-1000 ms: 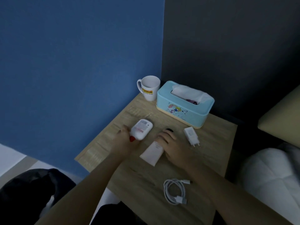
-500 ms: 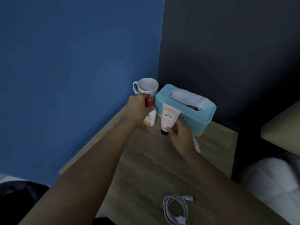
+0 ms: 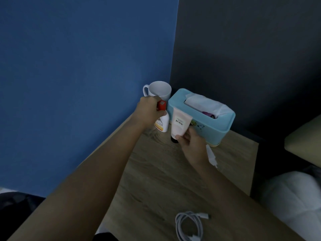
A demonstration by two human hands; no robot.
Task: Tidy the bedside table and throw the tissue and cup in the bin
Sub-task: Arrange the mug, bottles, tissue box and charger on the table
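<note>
My left hand [image 3: 149, 111] grips a white bottle with a red cap [image 3: 163, 121], standing upright on the wooden bedside table [image 3: 156, 171] in front of the white mug [image 3: 160, 91]. My right hand [image 3: 191, 145] holds a pale pink tube [image 3: 179, 123] upright, black cap down on the table, against the front of the light blue tissue box [image 3: 208, 119]. A white tissue [image 3: 203, 103] sticks out of the box's slot.
A white charger plug [image 3: 211, 154] lies right of my right wrist. A coiled white cable [image 3: 190, 226] sits near the table's front edge. Blue wall on the left, dark wall behind. A bed with white bedding [image 3: 295, 197] lies to the right.
Both hands lifted the bottle and tube from lying mid-table and carried them back beside the mug and tissue box, now standing upright. In the last half second they barely moved.
</note>
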